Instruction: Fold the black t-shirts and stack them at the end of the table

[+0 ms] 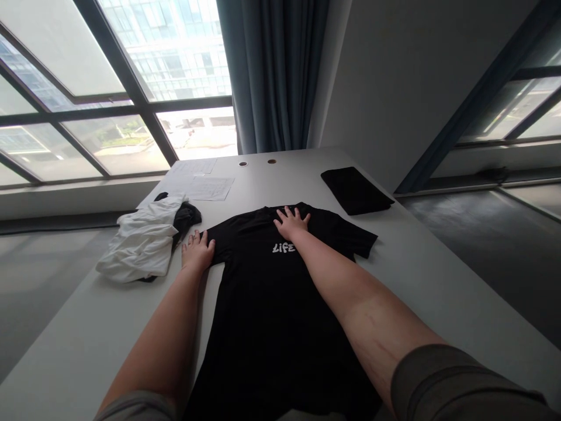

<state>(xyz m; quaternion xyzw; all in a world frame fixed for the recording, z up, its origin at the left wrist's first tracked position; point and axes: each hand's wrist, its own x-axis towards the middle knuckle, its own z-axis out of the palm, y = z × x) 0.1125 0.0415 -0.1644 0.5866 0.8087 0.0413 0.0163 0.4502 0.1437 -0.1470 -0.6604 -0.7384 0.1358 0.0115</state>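
Note:
A black T-shirt [272, 316] lies spread out on the white table, its collar at the far side and its lower part towards me. White lettering runs across its upper chest, partly covered by my right forearm. My left hand [198, 250] rests flat on the end of the left sleeve, fingers apart. Near the collar, my right hand [291, 223] presses flat on the shirt with its fingers spread. Neither hand grips the cloth.
Left of the shirt is a crumpled pile of white cloth [140, 240] and black cloth [187, 217]. Paper sheets [213, 188] lie at the far left. A folded black cloth [356, 190] sits at the far right of the table [438, 304]. Behind hang blue curtains [276, 76].

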